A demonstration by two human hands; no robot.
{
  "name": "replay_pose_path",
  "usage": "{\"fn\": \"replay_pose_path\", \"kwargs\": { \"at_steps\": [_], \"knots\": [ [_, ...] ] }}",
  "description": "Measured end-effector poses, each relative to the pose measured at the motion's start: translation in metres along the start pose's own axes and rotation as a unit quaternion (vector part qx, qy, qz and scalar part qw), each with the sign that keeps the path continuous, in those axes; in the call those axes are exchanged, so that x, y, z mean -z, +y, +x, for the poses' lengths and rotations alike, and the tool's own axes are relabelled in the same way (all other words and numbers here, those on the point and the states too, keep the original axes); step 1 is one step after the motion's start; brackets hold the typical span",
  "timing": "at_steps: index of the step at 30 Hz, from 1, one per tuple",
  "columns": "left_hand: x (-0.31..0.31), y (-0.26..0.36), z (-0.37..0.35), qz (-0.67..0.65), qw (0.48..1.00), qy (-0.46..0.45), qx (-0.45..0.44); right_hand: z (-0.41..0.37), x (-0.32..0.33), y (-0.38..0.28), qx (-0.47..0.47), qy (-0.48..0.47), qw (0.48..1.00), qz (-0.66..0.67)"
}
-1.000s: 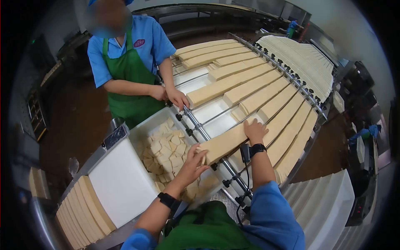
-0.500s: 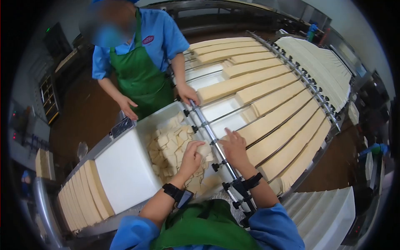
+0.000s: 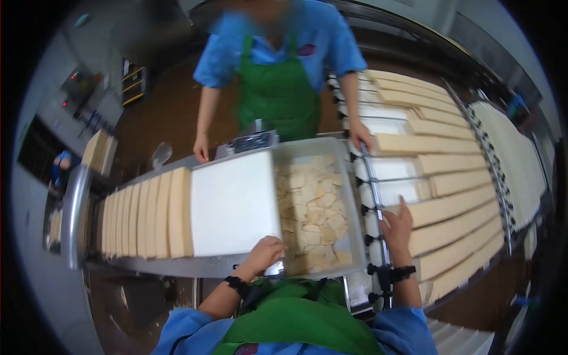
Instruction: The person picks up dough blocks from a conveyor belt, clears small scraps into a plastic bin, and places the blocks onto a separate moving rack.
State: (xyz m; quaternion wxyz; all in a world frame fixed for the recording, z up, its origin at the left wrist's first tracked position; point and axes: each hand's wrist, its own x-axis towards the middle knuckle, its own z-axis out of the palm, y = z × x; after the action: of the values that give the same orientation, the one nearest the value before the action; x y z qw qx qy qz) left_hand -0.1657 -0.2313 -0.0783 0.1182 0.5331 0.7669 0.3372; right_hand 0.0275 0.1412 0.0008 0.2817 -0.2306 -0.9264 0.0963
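Steel counter (image 3: 216, 266) to the L; bare white board (image 3: 234, 201) leaves open room btwn the row of cut slabs (image 3: 148, 216) & the bin (image 3: 353, 219) of scraps (image 3: 313, 207). L hand (image 3: 266, 254) curled at board's near R corner, close to bin rim; can't tell if it's gripping anything. R hand (image 3: 397, 229) partly open, 1 finger extended, nothing seen in it, by the rail (image 3: 374, 192) & end of a long slab (image 3: 455, 208). Co-worker (image 3: 278, 89) blocks far side, 1 co-worker's hand (image 3: 360, 135) at rail.

Food factory; green aprons (image 3: 278, 97), slab rows (image 3: 161, 213)
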Motion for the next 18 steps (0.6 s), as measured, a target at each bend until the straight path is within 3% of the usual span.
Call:
{"fn": "replay_pose_path", "kwargs": {
  "at_steps": [4, 7, 8, 10, 13, 18],
  "knots": [
    [-0.006, 0.000, -0.007, 0.072, 0.997, -0.020, -0.006, -0.003, -0.005, 0.001, -0.019, -0.010, 0.999, -0.047],
    [-0.016, -0.009, -0.009, 0.081, 0.996, 0.020, -0.022, 0.003, -0.001, -0.013, -0.080, 0.032, 0.989, -0.124],
    [-0.014, -0.007, -0.008, 0.081, 0.996, 0.025, -0.032, -0.002, -0.013, -0.004, -0.060, 0.028, 0.991, -0.115],
    [-0.018, -0.011, -0.011, 0.066, 0.998, 0.020, -0.011, -0.007, -0.041, 0.031, -0.087, -0.038, 0.988, -0.122],
    [-0.019, -0.016, -0.013, 0.054, 0.997, 0.032, -0.045, -0.005, -0.043, 0.016, -0.088, -0.059, 0.987, -0.117],
    [-0.021, -0.022, -0.014, 0.002, 0.995, 0.065, -0.079, -0.015, -0.041, -0.041, 0.061, -0.055, 0.993, -0.090]
  ]
}}
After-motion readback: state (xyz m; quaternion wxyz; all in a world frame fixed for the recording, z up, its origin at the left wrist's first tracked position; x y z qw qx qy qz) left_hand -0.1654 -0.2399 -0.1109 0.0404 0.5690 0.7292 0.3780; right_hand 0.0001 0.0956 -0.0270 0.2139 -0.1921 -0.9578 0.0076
